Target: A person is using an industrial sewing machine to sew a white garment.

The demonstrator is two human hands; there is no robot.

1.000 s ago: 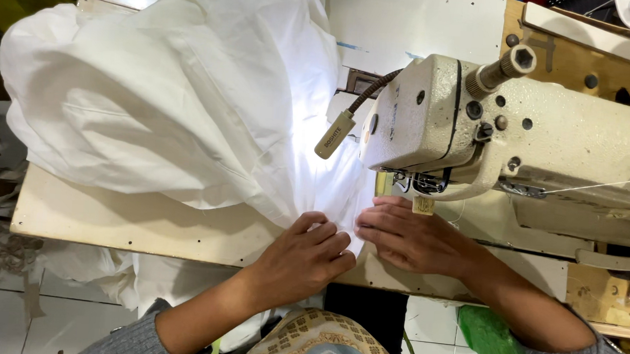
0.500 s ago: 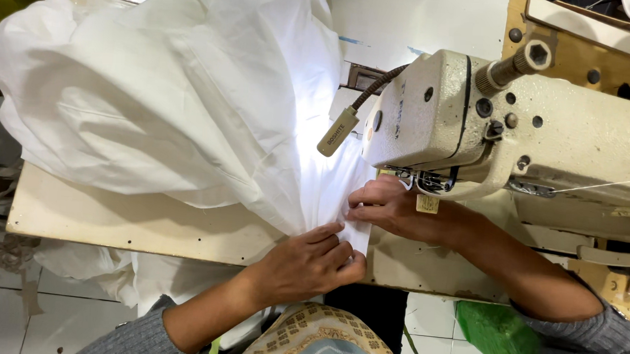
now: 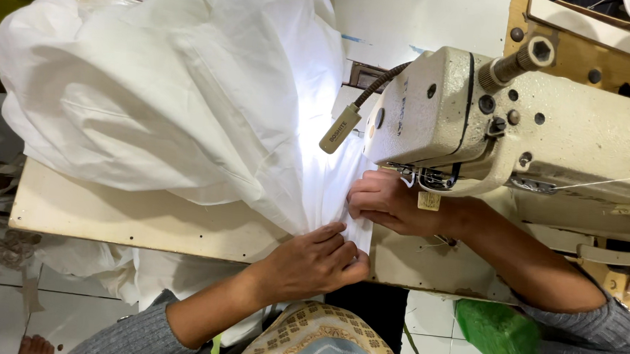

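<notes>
At the needle end of the surface: a narrow gathered strip of the white cloth (image 3: 175, 112) runs from the big heap down to both hands, under the head of the sewing machine (image 3: 547, 139).
Cloth heap: piled at ten o'clock from the hands, brightly lit and spilling over the far edge of the surface (image 3: 112, 217).
Left hand: the left hand (image 3: 314, 259) lies at six o'clock from the needle, its fingers (image 3: 326, 231) pressed together on the cloth's fold; I cannot tell whether the thumb nips it from beneath.
Right hand: the right hand (image 3: 385, 202) sits just below the machine head, fingers curled and pinching the cloth edge close to the needle.
Lamp: a small lamp (image 3: 340, 128) on a bendy neck points at the cloth from twelve o'clock.
Off the surface: a green bag (image 3: 497, 330) lies on the floor at five o'clock.
Step in hand: by the look of it, lining up the folded edge at the needle, the two hands holding the strip taut between them.
Next move calls for: an even fold, a steady pull from both hands, and fingertips clear of the needle.
</notes>
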